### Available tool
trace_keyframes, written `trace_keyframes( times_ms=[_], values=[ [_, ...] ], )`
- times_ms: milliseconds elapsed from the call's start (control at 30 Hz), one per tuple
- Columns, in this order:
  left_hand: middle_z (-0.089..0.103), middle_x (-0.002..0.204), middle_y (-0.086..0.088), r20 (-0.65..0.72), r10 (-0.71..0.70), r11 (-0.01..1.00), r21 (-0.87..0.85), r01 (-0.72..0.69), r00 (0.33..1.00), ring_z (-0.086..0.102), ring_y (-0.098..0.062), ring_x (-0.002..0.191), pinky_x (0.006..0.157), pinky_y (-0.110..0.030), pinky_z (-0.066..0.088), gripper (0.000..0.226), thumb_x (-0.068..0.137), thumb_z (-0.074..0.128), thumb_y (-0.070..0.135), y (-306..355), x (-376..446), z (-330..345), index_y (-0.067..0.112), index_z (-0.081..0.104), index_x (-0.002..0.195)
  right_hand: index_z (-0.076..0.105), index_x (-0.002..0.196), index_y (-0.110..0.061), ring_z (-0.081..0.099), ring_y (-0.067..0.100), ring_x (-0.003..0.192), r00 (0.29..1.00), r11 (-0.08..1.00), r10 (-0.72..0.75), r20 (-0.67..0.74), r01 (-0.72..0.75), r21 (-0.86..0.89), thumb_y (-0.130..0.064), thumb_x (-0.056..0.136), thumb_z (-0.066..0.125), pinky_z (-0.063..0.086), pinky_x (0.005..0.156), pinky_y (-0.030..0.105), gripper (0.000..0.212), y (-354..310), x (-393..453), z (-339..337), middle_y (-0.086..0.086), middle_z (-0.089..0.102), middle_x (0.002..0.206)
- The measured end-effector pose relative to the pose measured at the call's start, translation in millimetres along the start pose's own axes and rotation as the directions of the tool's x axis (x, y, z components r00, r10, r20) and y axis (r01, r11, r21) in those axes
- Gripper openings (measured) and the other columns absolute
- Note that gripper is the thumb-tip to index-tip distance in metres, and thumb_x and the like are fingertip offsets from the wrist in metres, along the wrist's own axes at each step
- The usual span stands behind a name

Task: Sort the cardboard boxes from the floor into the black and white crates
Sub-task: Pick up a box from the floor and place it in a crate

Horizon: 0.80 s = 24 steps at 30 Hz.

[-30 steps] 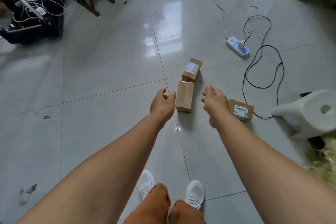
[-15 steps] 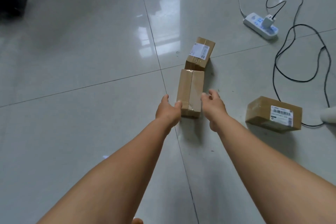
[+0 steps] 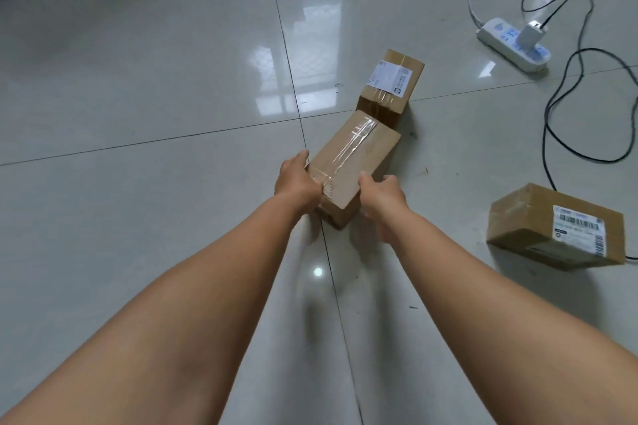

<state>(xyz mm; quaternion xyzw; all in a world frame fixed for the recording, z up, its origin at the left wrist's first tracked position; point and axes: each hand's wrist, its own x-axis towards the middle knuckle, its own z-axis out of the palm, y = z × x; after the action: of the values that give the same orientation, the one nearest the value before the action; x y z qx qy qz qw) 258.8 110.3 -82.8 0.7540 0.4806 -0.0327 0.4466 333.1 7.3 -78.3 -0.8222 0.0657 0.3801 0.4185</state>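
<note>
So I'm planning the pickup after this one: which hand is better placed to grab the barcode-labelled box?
Right. The right hand is nearer the barcode-labelled box, which lies on that side; the left hand would have to cross over the taped box both hands grip.

Matt brown cardboard box with glossy clear tape, on polished floor tiles

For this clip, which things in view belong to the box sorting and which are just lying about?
Part of the job:
- taped box, held by the left hand and right hand
- labelled box behind it
- barcode box to the right

Lying about:
- white power strip with a plugged charger
- black cable

No crates in view.
</note>
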Motion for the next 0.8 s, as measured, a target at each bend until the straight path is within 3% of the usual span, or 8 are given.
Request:
trace_keyframes(
  times_ms=[67,133,233,300,467,533,667,800],
  values=[
    [0.027,0.153,-0.006,-0.019,-0.037,0.998,-0.042,0.036,0.999,0.039,-0.029,0.133,0.107,-0.038,0.038,0.068,0.092,0.055,0.013,-2.0,1.3,-2.1,0.022,0.023,0.151,0.013,0.153,-0.014,0.04,0.034,0.132,0.998,0.999,-0.036,-0.057,0.034,-0.041,-0.036,0.097,0.046,0.038,0.106,0.045,0.068,-8.2,10.1,-7.5,0.01,0.031,0.152],
    [0.036,0.146,-0.01,-0.019,-0.191,0.971,-0.153,0.186,0.981,0.045,-0.032,0.126,0.098,-0.037,0.045,0.067,0.091,0.055,0.015,-2.3,1.9,-1.3,0.017,0.023,0.149,0.004,0.154,-0.017,0.027,0.033,0.141,0.991,0.992,-0.098,-0.095,0.09,-0.087,-0.034,0.096,0.049,0.031,0.112,0.047,0.075,-18.2,22.2,-13.2,0.007,0.015,0.16],
    [0.056,0.103,-0.012,0.087,-0.368,0.86,-0.348,0.374,0.926,0.057,-0.029,0.096,0.089,-0.037,0.05,0.033,0.093,0.053,0.016,-0.4,-1.1,2.1,0.003,0.047,0.123,0.0,0.155,-0.022,0.018,0.03,0.145,0.975,0.962,-0.204,-0.084,0.184,-0.202,-0.026,0.093,0.052,0.025,0.116,0.048,0.08,-37.0,37.5,-16.8,0.001,0.0,0.162],
    [0.057,0.09,-0.01,0.156,-0.369,0.815,-0.42,0.4,0.916,0.057,-0.025,0.082,0.087,-0.036,0.051,0.017,0.096,0.048,0.014,-3.5,-1.4,6.8,0.005,0.052,0.111,0.003,0.155,-0.023,0.019,0.03,0.145,0.964,0.928,-0.263,-0.034,0.243,-0.283,-0.025,0.092,0.053,0.024,0.116,0.047,0.081,-45.6,46.2,-17.0,0.003,0.006,0.161],
    [0.06,0.089,-0.015,0.261,-0.333,0.709,-0.564,0.423,0.906,0.056,-0.026,0.071,0.075,-0.039,0.049,0.017,0.095,0.041,0.006,-8.4,-3.4,7.9,0.007,0.057,0.092,0.014,0.153,-0.025,0.032,0.037,0.135,0.976,0.906,-0.218,0.013,0.208,-0.368,-0.044,0.095,0.047,0.031,0.112,0.047,0.07,-39.4,45.3,-22.2,0.009,0.014,0.153],
    [0.06,0.09,-0.01,0.25,-0.324,0.684,-0.604,0.409,0.912,0.057,-0.022,0.07,0.073,-0.037,0.051,0.017,0.096,0.042,0.015,-7.0,-7.2,2.5,0.01,0.058,0.097,0.021,0.152,-0.029,0.037,0.036,0.129,0.987,0.937,-0.159,0.014,0.156,-0.311,-0.049,0.097,0.041,0.034,0.107,0.044,0.062,-34.9,36.3,-29.1,0.009,0.017,0.15],
    [0.061,0.104,-0.003,0.222,-0.346,0.621,-0.674,0.4,0.912,0.059,-0.019,0.084,0.063,-0.031,0.049,0.043,0.094,0.036,0.047,11.6,-27.3,-28.9,0.017,0.056,0.117,0.035,0.143,-0.024,0.042,0.026,0.113,0.999,0.996,-0.04,-0.01,0.039,-0.074,-0.059,0.095,0.032,0.038,0.09,0.039,0.059,-45.8,2.6,-43.5,0.007,0.035,0.143],
    [0.06,0.109,-0.005,0.121,-0.38,0.63,-0.692,0.353,0.917,0.055,-0.014,0.084,0.068,-0.032,0.045,0.052,0.094,0.032,0.059,42.3,-68.3,-74.2,0.018,0.051,0.117,0.03,0.146,-0.011,0.045,0.027,0.124,0.998,0.994,0.067,0.003,-0.067,0.091,-0.064,0.094,0.031,0.034,0.086,0.035,0.074,-72.9,-56.2,-61.4,0.011,0.044,0.141]
  ],
)
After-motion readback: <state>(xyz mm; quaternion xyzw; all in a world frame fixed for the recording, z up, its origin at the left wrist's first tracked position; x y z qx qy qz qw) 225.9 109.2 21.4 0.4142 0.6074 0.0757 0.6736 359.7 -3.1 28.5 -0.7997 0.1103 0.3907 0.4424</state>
